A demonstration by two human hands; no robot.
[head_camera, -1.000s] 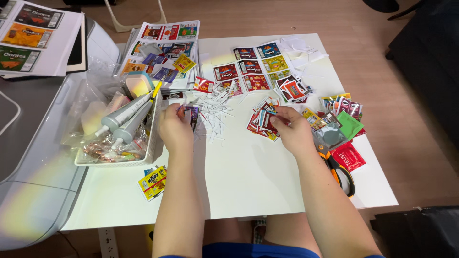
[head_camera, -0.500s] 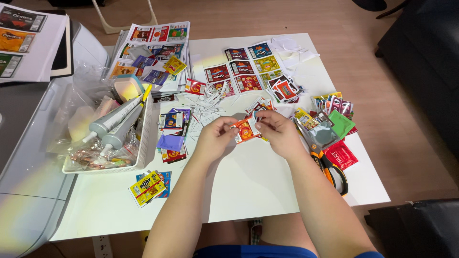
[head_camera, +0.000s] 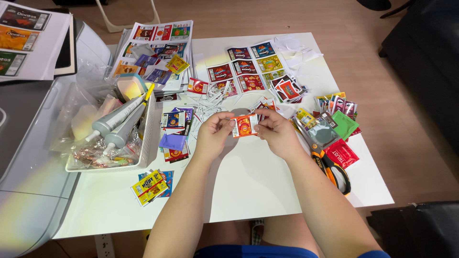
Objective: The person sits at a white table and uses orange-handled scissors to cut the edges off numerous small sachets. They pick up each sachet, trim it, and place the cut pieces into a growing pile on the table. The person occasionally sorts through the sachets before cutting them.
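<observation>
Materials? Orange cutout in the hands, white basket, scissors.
Orange cutout: looks like thin printed paper, slightly glossy; flat and cut-edged, pinched between left hand and right hand.
White basket: likely moulded plastic; slotted wall.
Scissors: orange-and-black handles look plastic; blades probably metal, mostly hidden.

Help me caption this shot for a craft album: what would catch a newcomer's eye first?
Both hands meet over the middle of the white table: the left hand and right hand pinch a small orange paper cutout between them. Around them lie bright miniature package cutouts, with printed sheets at the far edge. A white basket holding grey tubes stands to the left, and orange-handled scissors lie to the right.
</observation>
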